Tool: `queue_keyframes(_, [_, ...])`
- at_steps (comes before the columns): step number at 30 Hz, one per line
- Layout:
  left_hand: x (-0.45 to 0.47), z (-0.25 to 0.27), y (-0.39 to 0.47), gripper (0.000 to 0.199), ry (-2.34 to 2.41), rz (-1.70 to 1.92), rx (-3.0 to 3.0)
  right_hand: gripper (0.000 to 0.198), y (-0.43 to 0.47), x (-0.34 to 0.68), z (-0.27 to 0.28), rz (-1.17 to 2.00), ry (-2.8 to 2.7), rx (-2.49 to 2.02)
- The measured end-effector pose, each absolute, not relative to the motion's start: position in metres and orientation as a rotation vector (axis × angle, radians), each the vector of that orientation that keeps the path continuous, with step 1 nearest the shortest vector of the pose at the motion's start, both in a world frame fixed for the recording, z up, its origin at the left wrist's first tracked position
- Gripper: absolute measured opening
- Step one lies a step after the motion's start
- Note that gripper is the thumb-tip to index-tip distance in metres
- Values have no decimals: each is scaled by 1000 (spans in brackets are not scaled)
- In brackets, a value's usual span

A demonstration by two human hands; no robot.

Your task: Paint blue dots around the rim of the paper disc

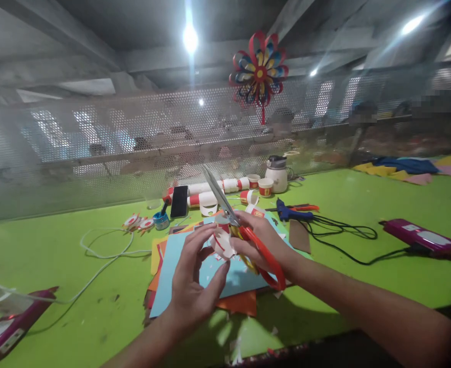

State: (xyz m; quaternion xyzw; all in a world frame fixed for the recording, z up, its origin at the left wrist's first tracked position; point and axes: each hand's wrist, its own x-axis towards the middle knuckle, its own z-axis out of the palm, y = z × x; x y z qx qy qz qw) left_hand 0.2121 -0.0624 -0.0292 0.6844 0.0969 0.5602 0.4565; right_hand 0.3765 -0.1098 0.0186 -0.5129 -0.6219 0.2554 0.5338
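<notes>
My left hand curves its thumb and fingers around a cut white-and-red paper cup, with the fingertips at its edges. Scissors with grey blades and red-and-yellow handles are in my right hand. Their blades point up and away, above the cup, and look slightly parted. Part of the cup is hidden behind the right fingers and the handles. Beneath both hands lies a stack of coloured paper with a light blue sheet on top, strewn with small white scraps.
Behind the stack stand a phone, a blue jar, several paper cups and a lidded bottle. A blue glue gun with a black cord lies right, near a purple power strip. Another strip sits left with a white cable.
</notes>
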Motion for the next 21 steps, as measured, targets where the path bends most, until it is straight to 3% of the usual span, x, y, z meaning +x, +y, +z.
queue_keyframes(3, [207,-23,-59,42,279,1200,1481,59,-105,383,19,448,-1533,-1339])
queue_keyframes(7, [208,-12,-42,23,364,893,1221,63,-98,383,25,341,-1640,-1428])
queue_keyframes(12, [212,-11,-25,29,273,576,1042,62,-92,381,35,291,-1719,-1528])
queue_keyframes(21, [210,-9,-22,21,294,604,893,55,-76,382,31,304,-1734,-1498])
